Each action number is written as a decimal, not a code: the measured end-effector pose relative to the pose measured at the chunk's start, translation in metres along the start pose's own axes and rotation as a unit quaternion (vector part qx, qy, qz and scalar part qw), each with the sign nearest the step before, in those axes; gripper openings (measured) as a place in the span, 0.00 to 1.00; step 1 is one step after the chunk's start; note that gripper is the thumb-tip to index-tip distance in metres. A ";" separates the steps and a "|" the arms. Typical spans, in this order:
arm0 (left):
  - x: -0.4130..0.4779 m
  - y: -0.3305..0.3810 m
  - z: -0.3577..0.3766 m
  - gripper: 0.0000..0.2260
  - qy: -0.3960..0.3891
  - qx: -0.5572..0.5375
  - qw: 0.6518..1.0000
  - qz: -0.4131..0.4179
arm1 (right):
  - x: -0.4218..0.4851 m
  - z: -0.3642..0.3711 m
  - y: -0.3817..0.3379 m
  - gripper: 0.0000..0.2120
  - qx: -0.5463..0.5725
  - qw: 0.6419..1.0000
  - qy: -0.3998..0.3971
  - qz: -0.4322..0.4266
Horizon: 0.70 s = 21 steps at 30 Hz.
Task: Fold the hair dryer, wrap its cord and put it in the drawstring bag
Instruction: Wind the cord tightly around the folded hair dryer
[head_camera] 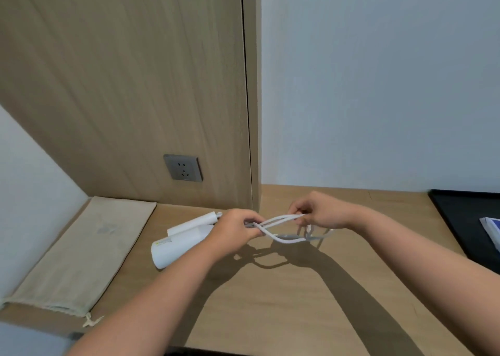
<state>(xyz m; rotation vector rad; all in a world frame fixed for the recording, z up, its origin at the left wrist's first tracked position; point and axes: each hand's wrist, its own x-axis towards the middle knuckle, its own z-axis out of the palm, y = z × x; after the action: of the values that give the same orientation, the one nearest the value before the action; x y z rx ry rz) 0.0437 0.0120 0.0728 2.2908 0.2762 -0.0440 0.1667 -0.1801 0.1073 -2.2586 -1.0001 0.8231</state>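
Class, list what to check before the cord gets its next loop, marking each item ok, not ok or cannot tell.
1. Hair dryer folded, lying on desk: ok.
2. Left hand grips cord beside dryer: ok.
3. Right hand pinches the loops: ok.
4. Wall socket free of plug: ok.
5. Cord fully wrapped: not ok, slack hangs loose.
6. Bag mouth open: cannot tell.

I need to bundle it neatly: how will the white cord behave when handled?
Probably floppy: the cord sags and crosses between the left hand and right hand. Its smooth loops would likely spring apart if released. It looks light, held in the fingers alone.
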 end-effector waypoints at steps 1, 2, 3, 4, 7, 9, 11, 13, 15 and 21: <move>-0.002 0.000 -0.004 0.05 0.015 -0.002 1.000 -0.001 | 0.000 -0.003 -0.001 0.08 0.022 0.999 0.037 0.006; -0.003 -0.002 -0.008 0.04 0.035 0.008 0.999 -0.001 | 0.001 -0.006 -0.001 0.11 0.056 0.995 0.082 0.014; -0.005 -0.006 -0.011 0.04 0.051 0.024 0.998 -0.002 | 0.003 -0.009 0.001 0.13 0.096 0.987 0.128 0.019; -0.007 -0.012 -0.013 0.03 0.055 0.043 0.998 -0.008 | 0.005 -0.013 0.004 0.13 0.136 0.976 0.167 0.022; -0.012 -0.024 -0.019 0.05 0.000 0.135 0.990 -0.028 | 0.008 -0.025 0.007 0.08 0.244 0.948 0.204 0.015; -0.012 -0.024 -0.022 0.05 0.003 0.128 0.991 -0.030 | 0.008 -0.031 0.005 0.08 0.308 0.932 0.191 0.018; -0.009 -0.013 -0.029 0.10 0.070 0.064 0.996 -0.002 | 0.007 -0.036 0.000 0.09 0.341 0.924 0.172 0.015; -0.004 0.003 -0.037 0.18 0.134 0.029 0.989 0.050 | 0.007 -0.039 -0.009 0.10 0.340 0.929 0.144 0.006; 0.000 0.022 -0.046 0.24 0.150 0.054 0.981 0.110 | 0.006 -0.040 -0.021 0.09 0.324 0.939 0.109 -0.013; 0.013 0.039 -0.059 0.05 0.040 -0.033 0.992 0.111 | 0.004 -0.041 -0.060 0.09 0.268 0.962 0.021 -0.050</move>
<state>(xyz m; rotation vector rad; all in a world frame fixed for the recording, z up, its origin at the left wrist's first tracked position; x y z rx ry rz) 0.0610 0.0326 0.1400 2.2466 0.0615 0.1694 0.1707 -0.1508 0.1738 -1.7415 -0.7496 0.8726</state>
